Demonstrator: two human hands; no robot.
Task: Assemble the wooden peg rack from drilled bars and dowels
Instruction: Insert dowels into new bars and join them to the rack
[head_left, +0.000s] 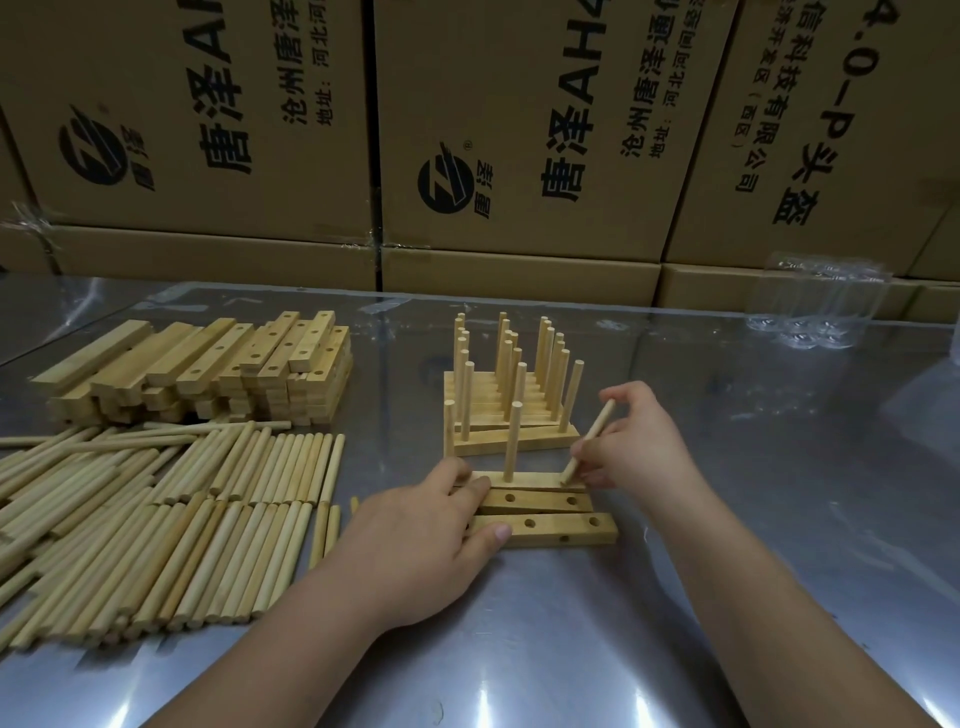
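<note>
Three drilled bars lie side by side in front of me. The far bar (535, 480) carries two upright dowels, one at its left end (449, 431) and one in the middle (511, 441). My right hand (636, 447) pinches a tilted dowel (589, 439) whose lower tip meets the far bar's right end. My left hand (415, 540) lies over the left ends of the bars, thumb against the near bar (566, 530). The middle bar (540, 501) shows empty holes. Behind stand several finished peg bars (514, 405) packed together.
A stack of drilled bars (208, 369) sits at the back left. A large pile of loose dowels (156, 519) lies left of my left hand. Cardboard boxes (519, 130) wall the table's far edge. Clear plastic packaging (815, 306) lies at the back right.
</note>
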